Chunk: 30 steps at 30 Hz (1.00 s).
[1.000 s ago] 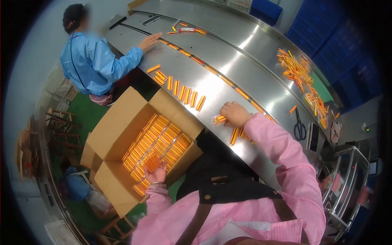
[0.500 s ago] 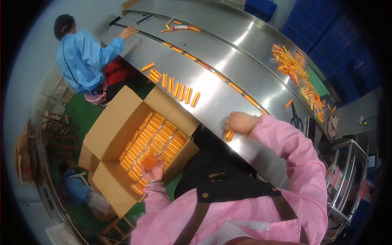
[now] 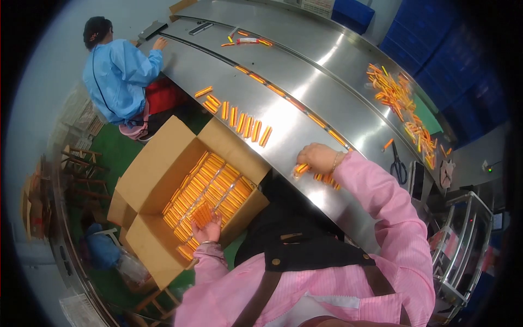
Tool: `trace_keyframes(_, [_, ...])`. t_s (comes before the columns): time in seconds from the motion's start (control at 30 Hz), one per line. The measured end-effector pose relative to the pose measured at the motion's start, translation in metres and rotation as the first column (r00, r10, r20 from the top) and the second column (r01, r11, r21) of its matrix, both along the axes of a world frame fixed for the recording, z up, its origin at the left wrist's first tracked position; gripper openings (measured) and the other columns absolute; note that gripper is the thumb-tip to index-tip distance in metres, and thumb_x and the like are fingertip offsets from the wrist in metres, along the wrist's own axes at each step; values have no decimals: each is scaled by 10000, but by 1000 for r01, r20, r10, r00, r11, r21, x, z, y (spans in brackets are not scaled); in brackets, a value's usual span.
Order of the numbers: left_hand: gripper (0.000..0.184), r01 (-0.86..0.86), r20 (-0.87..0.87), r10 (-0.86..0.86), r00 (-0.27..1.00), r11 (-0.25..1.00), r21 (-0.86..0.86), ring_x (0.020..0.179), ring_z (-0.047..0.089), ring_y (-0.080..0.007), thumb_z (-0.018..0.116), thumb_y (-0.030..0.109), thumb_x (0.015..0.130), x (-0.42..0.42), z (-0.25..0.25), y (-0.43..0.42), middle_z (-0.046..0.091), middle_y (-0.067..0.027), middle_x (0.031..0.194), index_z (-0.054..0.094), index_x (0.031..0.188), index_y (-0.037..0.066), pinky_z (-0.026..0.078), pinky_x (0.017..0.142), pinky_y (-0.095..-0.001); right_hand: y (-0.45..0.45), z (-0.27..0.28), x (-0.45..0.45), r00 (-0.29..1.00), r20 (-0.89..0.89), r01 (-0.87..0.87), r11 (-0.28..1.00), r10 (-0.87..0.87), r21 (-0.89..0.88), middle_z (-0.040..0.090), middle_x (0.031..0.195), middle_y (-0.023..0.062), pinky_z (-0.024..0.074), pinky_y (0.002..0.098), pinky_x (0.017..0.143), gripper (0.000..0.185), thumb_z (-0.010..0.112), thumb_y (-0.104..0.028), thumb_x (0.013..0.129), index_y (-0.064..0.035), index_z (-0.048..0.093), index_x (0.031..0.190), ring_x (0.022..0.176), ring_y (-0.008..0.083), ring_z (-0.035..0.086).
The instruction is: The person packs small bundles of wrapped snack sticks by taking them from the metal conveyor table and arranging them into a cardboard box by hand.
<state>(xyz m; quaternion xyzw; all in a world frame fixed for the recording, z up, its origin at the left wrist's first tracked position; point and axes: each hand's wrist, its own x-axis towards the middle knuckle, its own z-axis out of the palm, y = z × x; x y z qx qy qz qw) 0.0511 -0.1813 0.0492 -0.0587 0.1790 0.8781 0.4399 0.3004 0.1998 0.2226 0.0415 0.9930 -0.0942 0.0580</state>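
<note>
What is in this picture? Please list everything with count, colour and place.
metal table: 1, silver, across the centre
cardboard box: 1, brown, open, beside the table
boxed packets: many, orange, inside the box
row packets: about nine, orange, table's near edge
line packets: several, orange, along the table
stick pile: many, orange, table's right end
scissors: 1, black, table's right part
crates: several, blue, upper right
co-worker: 1, blue top, table's left end
left hand: 1, pink sleeve, at the box, holding orange bundle
right hand: 1, pink sleeve, over the table, at loose packets
</note>
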Motion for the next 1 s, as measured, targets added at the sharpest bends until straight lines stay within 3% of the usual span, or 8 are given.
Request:
trace_keyframes(0.17, [473, -3, -10, 3, 1000, 1000, -5, 1020, 578, -275, 588, 456, 832, -1, 1, 5, 597, -83, 1173, 567, 1195, 154, 356, 997, -500, -2, -4, -1, 995, 90, -54, 997, 49, 61, 643, 866, 79, 438, 345, 875, 204, 627, -85, 749, -89, 614, 953, 874, 242, 618])
trace_keyframes(0.27, [463, 6, -10, -6, 1000, 1000, -16, 1011, 580, -276, 596, 459, 829, 3, -2, 3, 602, -65, 1167, 576, 1185, 162, 356, 994, -499, -5, -10, 0, 996, -22, -84, 991, 87, 107, 646, 843, 88, 459, 365, 828, 239, 611, -73, 747, -80, 593, 986, 846, 260, 629])
trace_keyframes(0.47, [445, 71, 39, -71, 997, 997, 15, 1008, 580, -274, 614, 457, 815, 12, 7, 16, 614, -53, 1151, 593, 1163, 179, 341, 1001, -501, -9, 3, 19, 969, 90, 232, 973, -232, 10, 649, 835, 127, 490, 398, 737, 316, 647, -119, 716, -106, 600, 1029, 794, 309, 634])
trace_keyframes(0.57, [491, 32, 56, -34, 998, 999, 42, 1030, 559, -287, 626, 432, 812, 16, 6, 10, 587, -85, 1187, 561, 1199, 138, 366, 975, -503, -2, 31, 40, 806, -177, 494, 807, -564, -323, 658, 938, 161, 500, 373, 766, 416, 664, -146, 730, -155, 590, 1139, 863, 319, 637])
trace_keyframes(0.73, [500, 5, -26, -4, 1000, 999, 35, 1020, 566, -286, 612, 438, 823, 9, 4, 13, 588, -113, 1175, 553, 1208, 125, 369, 974, -501, 48, 57, 100, 589, -413, 530, 718, -694, -451, 672, 949, 130, 513, 316, 762, 464, 707, -127, 717, -79, 570, 1157, 841, 221, 661])
trace_keyframes(0.87, [497, 21, -27, -21, 999, 1000, 12, 1017, 568, -287, 613, 445, 822, 10, 1, 20, 591, -110, 1166, 554, 1206, 134, 367, 979, -507, 74, 65, 162, 502, -158, 582, 467, -850, -666, 658, 892, 85, 520, 294, 735, 438, 709, -85, 711, -19, 566, 1120, 778, 168, 642])
trace_keyframes(0.93, [486, 2, -25, -3, 1000, 1000, -11, 1003, 576, -290, 618, 443, 821, 9, 0, 20, 594, -107, 1156, 556, 1201, 146, 361, 990, -516, 68, 78, 180, 417, 5, 488, 219, -909, -845, 624, 858, 64, 525, 284, 699, 399, 721, -74, 703, -5, 569, 1066, 746, 141, 619])
trace_keyframes(1.0, [481, -5, -15, 5, 1000, 1000, -21, 996, 580, -290, 620, 440, 821, 11, 1, 20, 594, -104, 1156, 555, 1201, 152, 359, 994, -519, 74, 72, 194, 395, 1, 507, 217, -919, -835, 618, 859, 72, 523, 274, 663, 362, 724, -82, 708, -4, 568, 1026, 733, 147, 619])
